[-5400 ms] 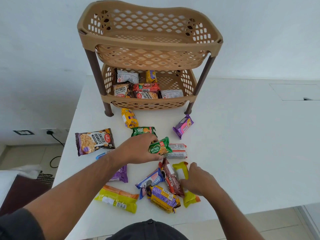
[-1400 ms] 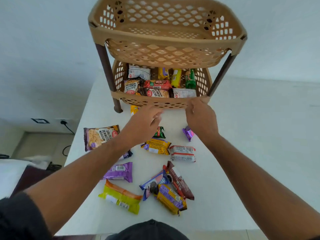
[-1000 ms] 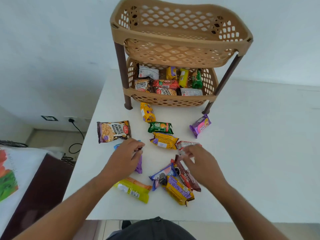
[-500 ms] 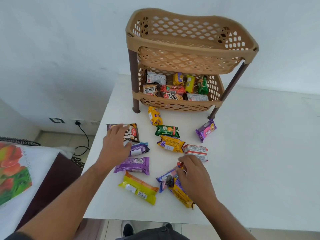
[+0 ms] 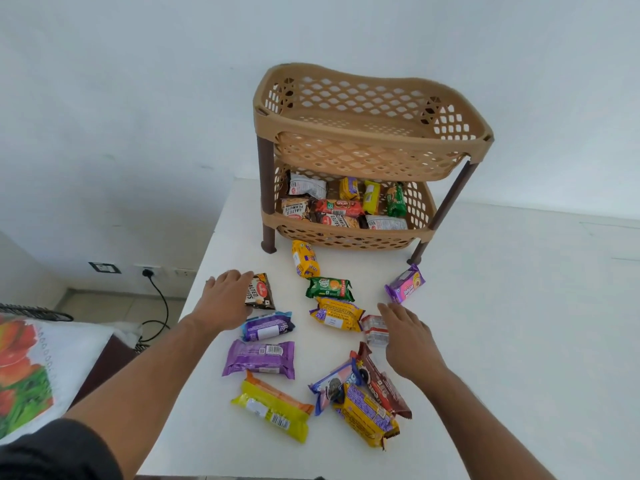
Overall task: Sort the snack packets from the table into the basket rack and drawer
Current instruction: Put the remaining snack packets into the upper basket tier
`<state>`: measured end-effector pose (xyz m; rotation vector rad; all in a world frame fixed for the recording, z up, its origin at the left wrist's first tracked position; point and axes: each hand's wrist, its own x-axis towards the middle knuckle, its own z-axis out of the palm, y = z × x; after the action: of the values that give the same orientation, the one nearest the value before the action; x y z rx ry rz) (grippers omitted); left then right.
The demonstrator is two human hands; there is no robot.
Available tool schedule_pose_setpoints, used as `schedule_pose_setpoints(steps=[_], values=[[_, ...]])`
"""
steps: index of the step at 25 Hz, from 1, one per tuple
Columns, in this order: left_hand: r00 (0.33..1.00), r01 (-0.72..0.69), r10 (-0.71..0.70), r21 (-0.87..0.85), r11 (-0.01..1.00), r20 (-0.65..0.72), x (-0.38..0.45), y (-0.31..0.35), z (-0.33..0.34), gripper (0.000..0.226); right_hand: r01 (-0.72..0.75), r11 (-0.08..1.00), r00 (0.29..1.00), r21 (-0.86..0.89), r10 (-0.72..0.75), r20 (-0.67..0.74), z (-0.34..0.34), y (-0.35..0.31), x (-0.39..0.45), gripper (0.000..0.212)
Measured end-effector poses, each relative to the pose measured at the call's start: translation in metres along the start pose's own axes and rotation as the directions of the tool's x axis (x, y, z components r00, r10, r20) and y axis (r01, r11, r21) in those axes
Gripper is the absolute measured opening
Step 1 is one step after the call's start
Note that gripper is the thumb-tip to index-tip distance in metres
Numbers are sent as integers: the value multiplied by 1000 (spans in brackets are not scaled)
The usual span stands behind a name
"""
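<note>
A plain white wall backs a white bench (image 5: 502, 341), seen from your head camera looking down. To the left, below the bench edge, a wall socket with a black cable (image 5: 156, 299) and a cushion printed with red flowers (image 5: 24, 372) are visible.

At the far side of the bench stands a tan two-tier basket rack (image 5: 367, 133) on dark brown legs. Its lower basket (image 5: 346, 233) holds several snack packets — salted peanuts, a red packet, yellow and green ones.

In front of the rack, loose packets are scattered on the bench: a yellow packet (image 5: 304, 259) just before the rack, a green Good Day packet (image 5: 330, 288) below it, a purple packet (image 5: 404, 284) to the right near the rack's right leg, and a purple wrapper (image 5: 260, 358) lower left.

Your left hand (image 5: 225, 299) lies flat, fingers spread, over the left part of a salted peanuts packet (image 5: 259, 292); it grips nothing yet. Your right hand (image 5: 408, 337) hovers with fingers extended and loose — holding nothing — just beside a small white and red packet (image 5: 372, 329).
</note>
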<state>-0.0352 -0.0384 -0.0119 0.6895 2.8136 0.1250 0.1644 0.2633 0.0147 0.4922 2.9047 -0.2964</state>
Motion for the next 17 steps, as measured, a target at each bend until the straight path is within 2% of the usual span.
schedule_pose_setpoints(steps=[3,10,17], values=[[1000,-2,2,7,1000,-14,-1,-3,4,80,26,1000,999,-2,-26,42,7,8,3,78],[996,-23,21,-25,999,-87,-6,-3,1,63,51,998,999,-30,-51,7,13,13,5,67],[989,-87,82,-35,996,-125,-16,10,-22,55,32,999,995,4,-32,93,8,28,10,65]])
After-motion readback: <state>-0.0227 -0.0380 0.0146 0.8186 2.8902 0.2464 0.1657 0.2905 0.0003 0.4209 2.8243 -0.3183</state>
